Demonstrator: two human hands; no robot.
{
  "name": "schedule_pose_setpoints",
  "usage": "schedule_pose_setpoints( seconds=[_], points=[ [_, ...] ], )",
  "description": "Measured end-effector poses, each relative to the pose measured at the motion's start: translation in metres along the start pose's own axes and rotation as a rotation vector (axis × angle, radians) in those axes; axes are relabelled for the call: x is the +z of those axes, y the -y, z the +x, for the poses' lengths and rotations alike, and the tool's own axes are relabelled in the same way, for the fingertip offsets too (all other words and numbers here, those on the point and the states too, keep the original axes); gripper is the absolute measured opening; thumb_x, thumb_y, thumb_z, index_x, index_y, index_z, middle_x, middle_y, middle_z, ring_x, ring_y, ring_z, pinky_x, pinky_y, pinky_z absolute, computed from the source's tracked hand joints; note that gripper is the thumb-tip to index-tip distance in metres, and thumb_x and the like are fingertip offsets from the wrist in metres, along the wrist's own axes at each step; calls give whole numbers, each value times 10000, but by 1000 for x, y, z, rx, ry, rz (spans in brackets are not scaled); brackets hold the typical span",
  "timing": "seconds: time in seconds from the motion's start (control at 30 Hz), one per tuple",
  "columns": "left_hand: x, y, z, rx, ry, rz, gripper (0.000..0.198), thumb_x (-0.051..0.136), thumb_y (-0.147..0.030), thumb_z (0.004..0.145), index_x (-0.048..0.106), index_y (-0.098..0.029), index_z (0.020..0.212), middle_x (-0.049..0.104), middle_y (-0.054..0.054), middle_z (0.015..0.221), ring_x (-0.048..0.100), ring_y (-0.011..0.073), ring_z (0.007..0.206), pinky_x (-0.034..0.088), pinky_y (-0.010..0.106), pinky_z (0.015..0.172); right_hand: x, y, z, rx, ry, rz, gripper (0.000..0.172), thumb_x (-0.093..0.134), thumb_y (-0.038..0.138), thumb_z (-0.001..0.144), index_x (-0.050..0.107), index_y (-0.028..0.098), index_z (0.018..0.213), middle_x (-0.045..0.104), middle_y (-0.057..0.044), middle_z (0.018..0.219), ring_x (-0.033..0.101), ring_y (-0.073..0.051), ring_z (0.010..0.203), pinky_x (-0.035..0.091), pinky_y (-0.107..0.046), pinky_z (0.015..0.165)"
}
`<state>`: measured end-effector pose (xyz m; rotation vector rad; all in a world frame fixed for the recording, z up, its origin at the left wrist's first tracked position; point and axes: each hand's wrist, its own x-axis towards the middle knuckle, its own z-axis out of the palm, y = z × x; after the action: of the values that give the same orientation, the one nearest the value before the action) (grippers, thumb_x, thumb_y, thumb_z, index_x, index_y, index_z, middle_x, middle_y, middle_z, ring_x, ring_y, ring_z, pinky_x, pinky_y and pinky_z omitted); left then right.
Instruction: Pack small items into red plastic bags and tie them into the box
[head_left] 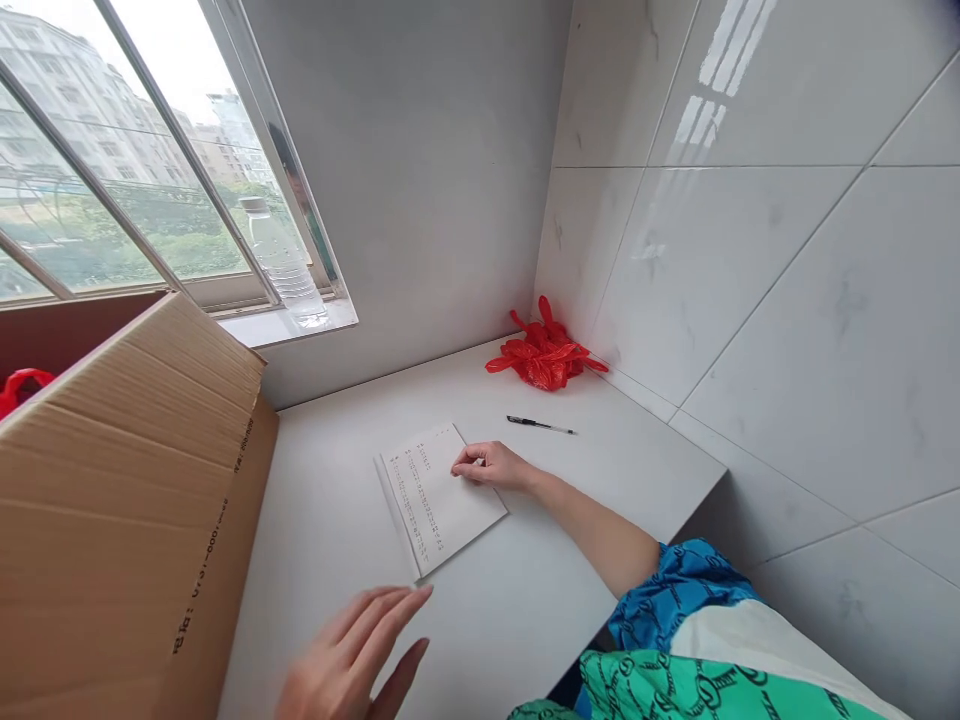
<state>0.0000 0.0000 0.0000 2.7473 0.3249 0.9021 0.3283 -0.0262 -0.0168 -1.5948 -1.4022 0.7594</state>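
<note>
An open notebook (pixel 439 520) with rows of handwriting lies at an angle on the white tabletop (pixel 322 500). My right hand (pixel 491 466) rests over the page's upper right part, its fingers curled together in a pinch; whether anything is between the fingertips is hidden. Below the notebook, near the bottom of the view, my left hand (pixel 356 650) hovers with fingers stretched and thumb apart, holding nothing. A black pen (pixel 541 425) with a clear barrel lies on the table just beyond my right hand, touched by neither hand.
A large cardboard box (pixel 135 480) stands along the left side, a bit of red plastic (pixel 22 385) showing inside. Crumpled red plastic bags (pixel 544 350) sit in the far corner. On the windowsill stands a clear water bottle (pixel 285 265). Tiled wall (pixel 787 300) borders the right.
</note>
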Motion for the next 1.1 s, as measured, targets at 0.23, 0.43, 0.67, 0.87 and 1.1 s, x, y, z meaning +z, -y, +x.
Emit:
schedule_pose_setpoints(
  seconds=[0.23,0.43,0.67,0.87,1.1],
  points=[
    [48,26,14,-88,149,-97,300,483,-282,986,553,-287,1278,657,60,1118,656,191,975,575,263,738,-92,-20,30,147,-531,-259,270,538,354,897,636,216,1108,581,-76,1265,631,-174,1018,498,-327,907],
    [51,35,7,-198,168,-281,245,472,-306,993,591,-288,1206,671,45,1061,641,191,990,557,283,807,-128,-54,46,395,-770,-385,531,599,318,844,480,161,1337,446,-183,1403,559,-277,1184,461,-407,968],
    [47,29,10,-262,168,-357,247,452,-365,996,651,-269,1106,678,63,1056,640,213,1004,551,310,824,-122,-59,32,394,-872,-400,308,576,296,836,611,170,1115,617,-131,1178,595,-252,1045,474,-357,864],
    [42,27,9,-281,169,-405,251,448,-370,995,651,-274,1105,685,59,1027,660,212,980,569,331,835,-107,-16,25,86,-847,-305,322,509,480,885,643,189,849,696,-74,918,608,-209,852,474,-314,790],
    [34,26,23,-586,-71,-476,389,483,-429,983,497,-261,1334,592,90,1272,639,201,1066,589,323,803,-49,32,8,-106,-540,6,427,536,604,884,651,193,870,586,18,642,525,-123,554,462,-251,564]
  ],
)
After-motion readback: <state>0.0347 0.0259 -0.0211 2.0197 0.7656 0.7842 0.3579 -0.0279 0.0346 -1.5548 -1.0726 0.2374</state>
